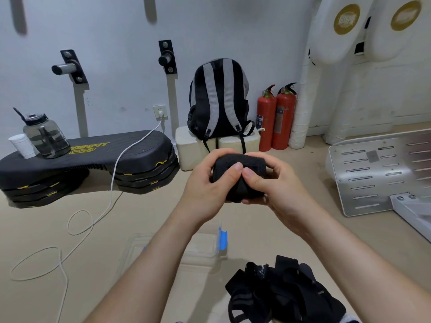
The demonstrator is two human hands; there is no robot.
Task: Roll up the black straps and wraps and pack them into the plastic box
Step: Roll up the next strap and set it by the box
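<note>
A rolled black wrap (238, 159) is held up in front of me between both hands. My left hand (205, 183) grips its left side with the thumb pressed on its front. My right hand (275, 183) grips the right side, thumb beside the other thumb. Below my arms on the floor lies the clear plastic box (205, 250) with a blue latch (222, 238); my left forearm hides part of it. A loose pile of black straps and wraps (279, 292) lies at the lower right, next to the box.
A black step platform (93, 159) with a water jug (44, 136) and a white cup (22, 145) stands at left. A white cable (93, 220) trails over the floor. A backpack (219, 99), two red fire extinguishers (276, 117) and a metal plate (377, 173) stand behind and right.
</note>
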